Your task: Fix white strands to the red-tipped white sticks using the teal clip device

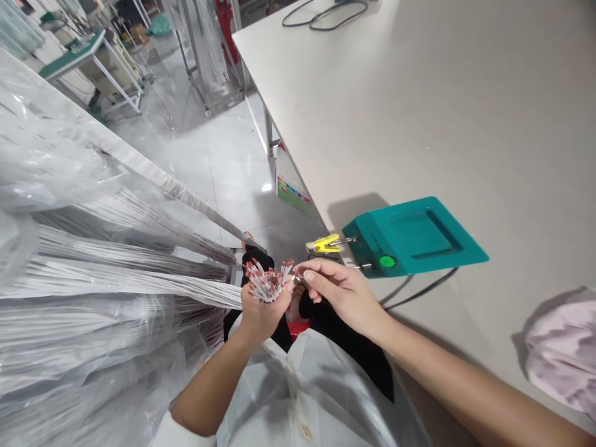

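Note:
My left hand (264, 313) is closed around a bundle of white wires (267, 287), whose reddish ends fan out above the fist. The rest of the bundle trails off leftward. Beside it, my right hand (338, 285) is closed in a pinch, thumb against fingers, right at the edge of the fanned ends. A small shiny bit shows at those fingertips, too small to name. Just beyond the right hand, a green box (414, 239) with a round green button (387, 261) lies at the table edge. A yellow clip (323, 244) sticks out from its side.
The pale table (419, 112) fills the right, with a black cable (326, 15) at its far end and a pink cloth (563, 351) at the near right. Many plastic-wrapped white wire bundles (116, 273) hang along a rail (158, 183) at left. A wheeled rack stands beyond.

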The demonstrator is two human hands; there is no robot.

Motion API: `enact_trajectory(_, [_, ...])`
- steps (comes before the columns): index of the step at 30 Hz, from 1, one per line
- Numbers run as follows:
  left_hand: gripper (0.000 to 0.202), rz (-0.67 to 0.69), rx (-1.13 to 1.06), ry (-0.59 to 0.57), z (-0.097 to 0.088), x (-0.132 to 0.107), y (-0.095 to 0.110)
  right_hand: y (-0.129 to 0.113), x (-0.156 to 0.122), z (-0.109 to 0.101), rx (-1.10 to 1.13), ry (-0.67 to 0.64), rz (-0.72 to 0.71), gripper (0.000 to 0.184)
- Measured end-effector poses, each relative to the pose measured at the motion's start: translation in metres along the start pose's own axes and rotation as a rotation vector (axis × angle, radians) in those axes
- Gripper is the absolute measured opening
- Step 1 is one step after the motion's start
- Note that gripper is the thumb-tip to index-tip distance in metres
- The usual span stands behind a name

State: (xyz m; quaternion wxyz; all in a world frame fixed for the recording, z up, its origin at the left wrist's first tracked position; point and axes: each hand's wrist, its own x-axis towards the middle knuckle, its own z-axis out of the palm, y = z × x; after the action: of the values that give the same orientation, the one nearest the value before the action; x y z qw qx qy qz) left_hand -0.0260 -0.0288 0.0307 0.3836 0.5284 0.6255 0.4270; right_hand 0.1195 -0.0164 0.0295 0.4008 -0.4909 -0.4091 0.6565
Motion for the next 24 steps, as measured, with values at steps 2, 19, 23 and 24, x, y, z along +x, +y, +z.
enact_trajectory(2, [0.006, -0.039, -0.069, 0.007, 0.001, -0.001, 0.002, 0.001, 0.001, 0.001, -0.044, -0.003, -0.051, 0.033])
enact_trajectory(19, [0.008, -0.191, -0.161, -0.084, 0.004, -0.004, -0.003, 0.02, 0.008, -0.012, -1.403, 0.118, -1.237, 0.019])
enact_trajectory(23, [0.011, -0.205, -0.168, -0.077, 0.006, -0.005, -0.005, 0.014, 0.007, -0.021, -1.461, 0.045, -1.21, 0.022])
enact_trajectory(24, [0.011, -0.206, -0.153, -0.064, 0.006, -0.005, -0.005, 0.012, 0.005, -0.022, -1.421, 0.061, -1.163, 0.02])
